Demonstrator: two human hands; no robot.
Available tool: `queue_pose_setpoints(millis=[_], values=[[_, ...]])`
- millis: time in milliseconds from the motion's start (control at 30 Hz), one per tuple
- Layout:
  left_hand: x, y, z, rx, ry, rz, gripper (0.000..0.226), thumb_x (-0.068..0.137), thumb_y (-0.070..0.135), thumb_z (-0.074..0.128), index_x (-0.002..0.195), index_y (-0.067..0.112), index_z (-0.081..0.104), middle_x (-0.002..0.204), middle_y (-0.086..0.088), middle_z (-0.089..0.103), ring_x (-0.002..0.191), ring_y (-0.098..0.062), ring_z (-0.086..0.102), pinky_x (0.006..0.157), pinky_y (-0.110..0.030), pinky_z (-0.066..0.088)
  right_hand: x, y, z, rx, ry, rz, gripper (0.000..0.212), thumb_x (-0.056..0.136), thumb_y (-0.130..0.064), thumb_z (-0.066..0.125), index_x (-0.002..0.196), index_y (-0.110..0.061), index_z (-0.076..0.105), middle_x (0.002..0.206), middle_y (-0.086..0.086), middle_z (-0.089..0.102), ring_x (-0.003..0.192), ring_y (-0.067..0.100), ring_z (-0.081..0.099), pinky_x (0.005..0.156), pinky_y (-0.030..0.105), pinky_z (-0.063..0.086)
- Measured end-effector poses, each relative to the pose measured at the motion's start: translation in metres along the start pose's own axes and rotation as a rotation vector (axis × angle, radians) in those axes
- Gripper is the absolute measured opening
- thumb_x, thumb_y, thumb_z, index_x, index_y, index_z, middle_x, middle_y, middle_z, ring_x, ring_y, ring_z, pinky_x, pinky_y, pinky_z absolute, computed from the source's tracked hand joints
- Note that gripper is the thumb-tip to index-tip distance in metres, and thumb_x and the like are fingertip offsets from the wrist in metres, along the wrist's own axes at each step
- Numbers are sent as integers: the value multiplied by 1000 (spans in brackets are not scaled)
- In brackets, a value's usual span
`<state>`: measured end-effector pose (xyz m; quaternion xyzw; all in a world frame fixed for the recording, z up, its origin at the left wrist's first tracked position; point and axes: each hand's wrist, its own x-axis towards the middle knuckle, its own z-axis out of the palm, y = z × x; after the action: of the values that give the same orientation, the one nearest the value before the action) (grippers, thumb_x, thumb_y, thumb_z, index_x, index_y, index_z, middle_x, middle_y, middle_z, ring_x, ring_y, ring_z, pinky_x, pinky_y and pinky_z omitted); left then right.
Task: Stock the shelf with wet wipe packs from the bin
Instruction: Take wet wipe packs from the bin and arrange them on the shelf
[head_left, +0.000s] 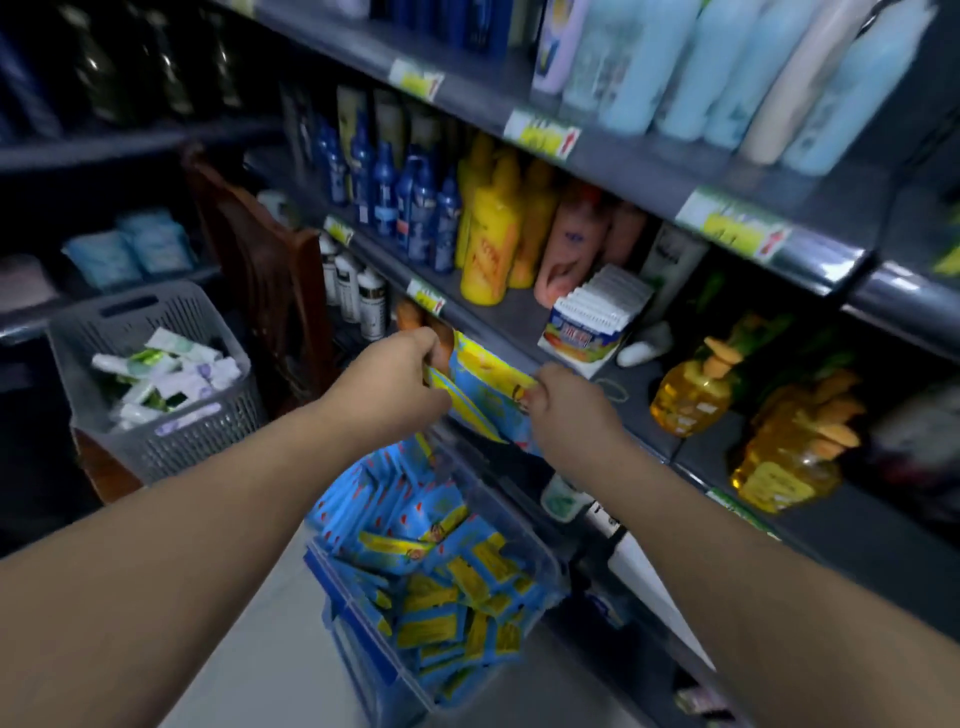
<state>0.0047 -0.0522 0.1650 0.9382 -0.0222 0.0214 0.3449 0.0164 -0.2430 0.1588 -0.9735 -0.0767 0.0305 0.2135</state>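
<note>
A blue and yellow wet wipe pack (485, 387) is held up at the front edge of the dark shelf (519, 322). My left hand (395, 384) grips its left end and my right hand (566, 410) pinches its right end. Below my hands stands a clear plastic bin (540, 551) on the floor, filled with several more blue and yellow packs (441, 587). The image is blurred, so I cannot tell whether one pack or a few are in my hands.
On the shelf stand yellow bottles (491, 244), blue bottles (415, 208), a white box of sachets (592, 322) and yellow pump bottles (691, 389). A grey basket (208, 431) of white and green packs sits at left beside a brown chair (270, 270).
</note>
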Motion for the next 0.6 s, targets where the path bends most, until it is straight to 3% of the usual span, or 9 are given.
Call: queue_pose_setpoints(millis=[100, 167, 267, 367, 467, 533, 600], values=[[1, 29, -27, 34, 34, 87, 22, 74, 6, 61, 87, 23, 55, 83, -2, 64, 71, -16, 61, 65, -31, 49, -9, -16, -37, 67, 65, -49, 21, 100, -20, 38, 108, -9, 55, 95, 9, 57, 84, 23, 51, 74, 30, 41], [0, 50, -44, 60, 38, 133, 21, 78, 3, 61, 90, 21, 56, 83, -5, 65, 67, -16, 62, 65, -32, 51, -14, -24, -56, 187, 93, -62, 20, 98, -15, 40, 102, -12, 58, 93, 12, 61, 84, 30, 57, 74, 37, 49], [-1, 82, -65, 106, 84, 217, 18, 80, 9, 66, 97, 13, 61, 96, -8, 63, 90, -26, 61, 79, -42, 50, -26, -34, -84, 472, 68, -27, 25, 95, -9, 39, 99, -22, 61, 95, 13, 63, 84, 29, 61, 72, 48, 57], [-6, 111, -81, 144, 113, 272, 24, 83, 15, 67, 107, 16, 63, 105, -7, 56, 100, -27, 57, 85, -38, 47, -38, -38, -109, 742, -41, 30, 37, 90, 3, 40, 103, -23, 63, 94, 2, 61, 82, 12, 58, 67, 34, 55], [-10, 140, -90, 128, 136, 309, 26, 84, 18, 67, 110, 17, 62, 109, -5, 57, 103, -25, 57, 82, -32, 44, -50, -37, -136, 853, -44, 46, 32, 84, 5, 45, 92, -22, 61, 88, -1, 58, 84, 13, 57, 73, 34, 53], [-12, 158, -93, 106, 159, 323, 33, 83, 19, 67, 115, 19, 60, 114, -5, 59, 106, -25, 57, 86, -33, 45, -58, -33, -149, 812, 27, -34, 18, 86, -4, 58, 95, -19, 58, 87, 0, 60, 78, 13, 58, 71, 32, 51], [-13, 174, -94, 65, 171, 350, 36, 83, 19, 68, 118, 18, 58, 116, -4, 59, 108, -23, 56, 88, -33, 45, -65, -29, -159, 711, 129, -91, 31, 77, -15, 77, 101, -17, 57, 87, -1, 64, 72, 9, 58, 67, 25, 50]])
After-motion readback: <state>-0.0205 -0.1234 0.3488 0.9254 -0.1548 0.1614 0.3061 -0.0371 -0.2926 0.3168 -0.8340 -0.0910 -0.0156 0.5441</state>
